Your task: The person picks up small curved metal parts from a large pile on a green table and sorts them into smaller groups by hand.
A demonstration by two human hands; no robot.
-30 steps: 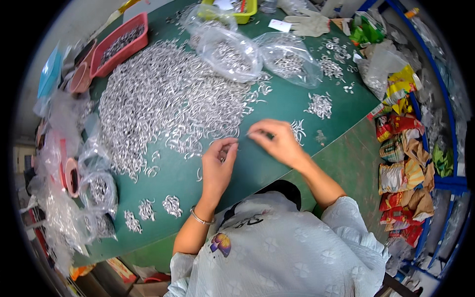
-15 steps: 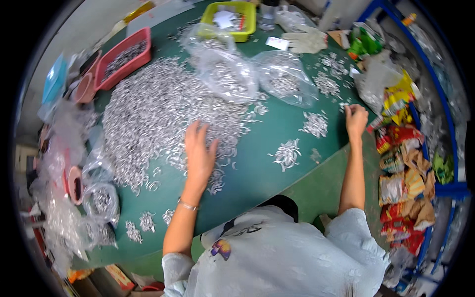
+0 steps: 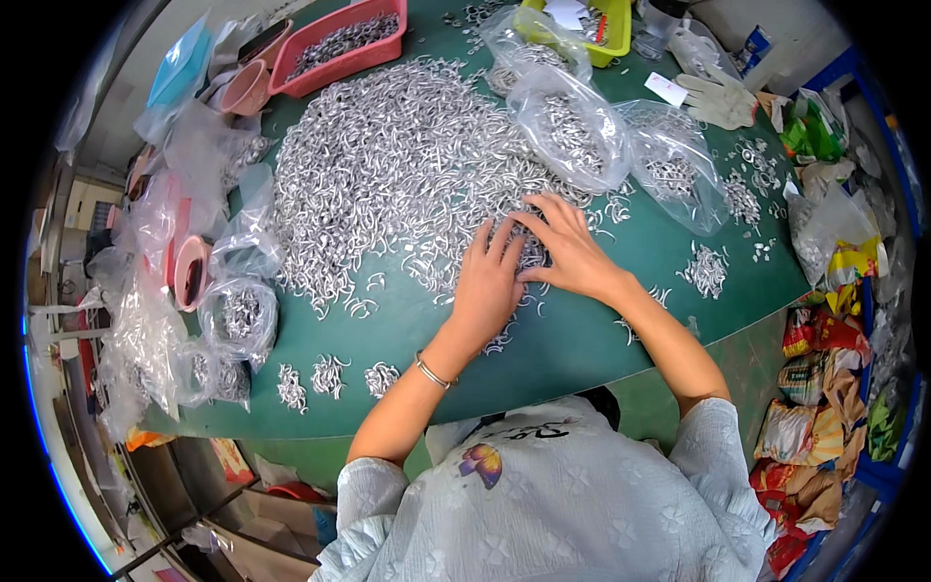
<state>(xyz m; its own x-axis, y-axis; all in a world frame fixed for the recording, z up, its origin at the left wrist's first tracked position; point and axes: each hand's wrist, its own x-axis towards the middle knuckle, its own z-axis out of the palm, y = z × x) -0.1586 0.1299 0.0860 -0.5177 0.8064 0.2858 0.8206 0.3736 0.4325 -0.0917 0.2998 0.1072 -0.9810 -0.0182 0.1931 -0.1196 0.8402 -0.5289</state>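
A broad pile of small curved silver metal pieces (image 3: 388, 155) covers the middle of the green table (image 3: 582, 359). At its near right edge, my left hand (image 3: 488, 281) lies over the pieces, fingers spread and bent downward. Close by on the right, my right hand (image 3: 572, 250) reaches in with fingers apart and thumb pointing toward the left hand. Some pieces show in the gap between the two hands; neither hand visibly grips one. My left wrist wears a bracelet (image 3: 432, 371).
Small heaps of pieces (image 3: 328, 375) line the near left edge; another heap (image 3: 704, 271) sits at the right. Clear plastic bags (image 3: 572, 126) of pieces border the pile. Behind stand a red tray (image 3: 339, 47) and a yellow-green basket (image 3: 621, 29). A glove (image 3: 720, 99) lies at the back right.
My right hand has moved left from the table's right edge to the pile, beside my left hand. The view has shifted, so the table's things appear farther right.
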